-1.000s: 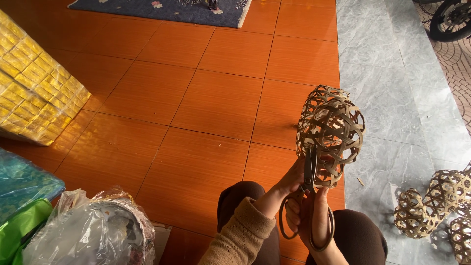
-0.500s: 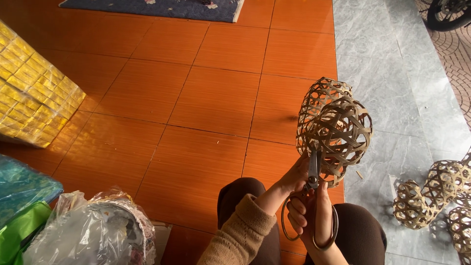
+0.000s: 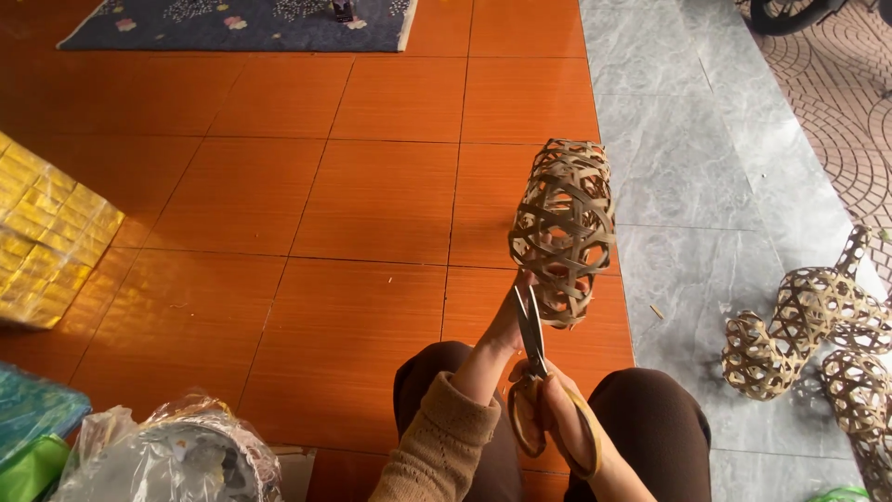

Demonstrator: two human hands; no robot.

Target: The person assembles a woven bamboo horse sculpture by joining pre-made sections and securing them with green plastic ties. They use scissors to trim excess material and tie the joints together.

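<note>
My left hand (image 3: 506, 330) came out of a knitted sleeve (image 3: 446, 442) in a light brown, sandy colour, with a ribbed cuff that was a little loose at the wrist. The knit had a fine, even texture. My right hand (image 3: 571, 414) was bare, and no sleeve showed on that forearm. On my legs I wore dark brown trousers (image 3: 650, 418) of plain, smooth cloth, without any pattern.

One head-worn camera looks steeply down, close over the lap, facing the tiled floor (image 3: 307, 214).
</note>
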